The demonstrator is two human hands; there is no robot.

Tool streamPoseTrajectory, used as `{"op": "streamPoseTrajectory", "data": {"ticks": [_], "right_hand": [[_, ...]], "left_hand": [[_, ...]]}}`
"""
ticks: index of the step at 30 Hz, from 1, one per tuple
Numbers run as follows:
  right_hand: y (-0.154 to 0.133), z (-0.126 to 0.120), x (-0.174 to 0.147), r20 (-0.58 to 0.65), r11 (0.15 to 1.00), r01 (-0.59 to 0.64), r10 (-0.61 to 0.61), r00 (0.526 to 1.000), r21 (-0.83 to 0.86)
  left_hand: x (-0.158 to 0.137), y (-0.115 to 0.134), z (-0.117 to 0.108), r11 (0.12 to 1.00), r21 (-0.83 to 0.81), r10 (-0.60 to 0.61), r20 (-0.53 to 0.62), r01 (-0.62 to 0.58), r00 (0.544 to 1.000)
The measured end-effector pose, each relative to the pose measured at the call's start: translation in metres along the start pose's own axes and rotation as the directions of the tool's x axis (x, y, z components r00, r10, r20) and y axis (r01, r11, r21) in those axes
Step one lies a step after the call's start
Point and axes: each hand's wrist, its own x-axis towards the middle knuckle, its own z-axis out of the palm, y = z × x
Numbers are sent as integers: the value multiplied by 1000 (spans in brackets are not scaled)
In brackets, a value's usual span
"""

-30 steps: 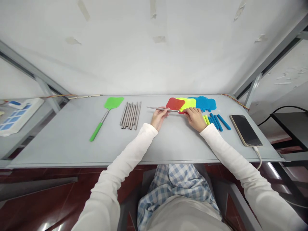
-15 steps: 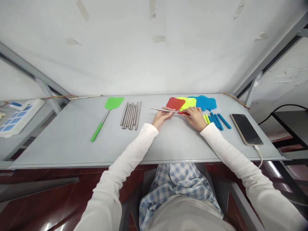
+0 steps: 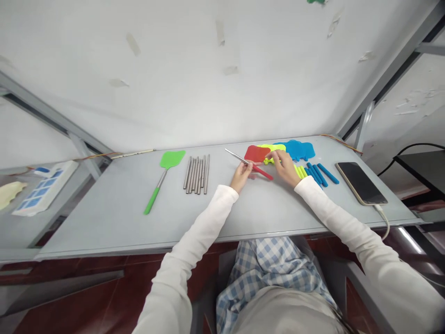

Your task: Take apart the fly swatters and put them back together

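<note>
Across mid-frame runs a gray table [image 3: 114,204]. Right of center, my left hand [image 3: 240,177] grips a red-handled metal stick [image 3: 263,172]; my right hand [image 3: 285,168] is by a red flap [image 3: 255,153], but I can't tell if it's pinching.

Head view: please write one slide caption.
The left hand holds a red-handled metal rod; the right hand is near a red paddle.

Passage lies open on the near side of the loose metal rods [image 3: 196,175]; a green swatter [image 3: 162,179] obstructs their left, the left hand [image 3: 240,177] their right.
</note>
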Motion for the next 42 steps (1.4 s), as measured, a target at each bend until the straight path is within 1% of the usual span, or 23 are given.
{"op": "streamPoseTrajectory", "data": {"ticks": [3,5,7,9,11,13,14,15,16,18,20,21,23,25,27,28,30,32,34,37,39,40,42], "right_hand": [[11,12,18,-49,984,-119,113,992,-132],[15,25,27,-14,955,-158,160,987,-253],[14,41,32,63,928,-166,197,978,-332],[12,54,34,134,911,-158,223,966,-381],[10,61,34,168,901,-159,244,955,-404],[11,61,35,174,897,-175,264,949,-406],[13,60,36,174,897,-182,270,947,-402],[15,58,37,177,899,-182,270,946,-399],[18,56,38,181,901,-179,267,946,-395],[22,52,42,180,904,-177,263,948,-388],[25,50,46,159,904,-191,268,950,-382],[26,49,48,145,903,-200,271,951,-380],[26,46,49,115,903,-209,269,956,-376],[26,40,48,80,910,-210,253,964,-357],[28,30,44,35,936,-202,221,975,-289],[30,25,40,21,956,-190,200,980,-223],[34,14,31,5,985,-171,172,985,-30],[39,4,21,-33,965,-177,187,982,193],[43,-3,13,-84,890,-198,253,964,411],[44,-8,5,-93,692,-225,390,916,686],[42,-9,2,-60,559,-251,479,876,790],[41,-9,2,-43,513,-266,513,858,816],[38,-8,2,-6,458,-292,546,838,840]], "left_hand": [[-1,6,0,993,-119,-37,-86,27,996],[-2,9,0,985,-162,-76,-105,58,992],[-2,11,-1,987,-148,-83,-91,69,992],[-2,12,-1,996,-73,-50,-50,46,998],[-4,13,-1,999,43,-2,-9,2,1000],[-6,15,-3,976,213,53,4,-52,999],[-7,15,-4,939,333,94,2,-89,996],[-9,16,-5,873,469,148,0,-131,989],[-9,16,-7,774,610,210,5,-169,978],[-10,15,-12,508,836,304,53,-209,951],[-7,12,-18,264,939,321,127,-218,939],[-6,11,-21,177,959,314,157,-220,936],[-1,8,-26,70,972,311,192,-224,931],[2,7,-31,25,977,332,191,-211,924],[5,6,-36,9,983,351,169,-184,921],[6,7,-38,7,985,359,157,-171,920],[8,8,-44,3,988,373,142,-154,917],[10,9,-50,-3,989,378,138,-148,915],[12,10,-57,-11,990,378,135,-141,916],[14,13,-64,-18,995,380,101,-102,920],[15,15,-67,-15,998,387,64,-63,920],[16,15,-67,-11,999,390,48,-48,920],[16,16,-68,4,999,394,30,-35,918]]}}
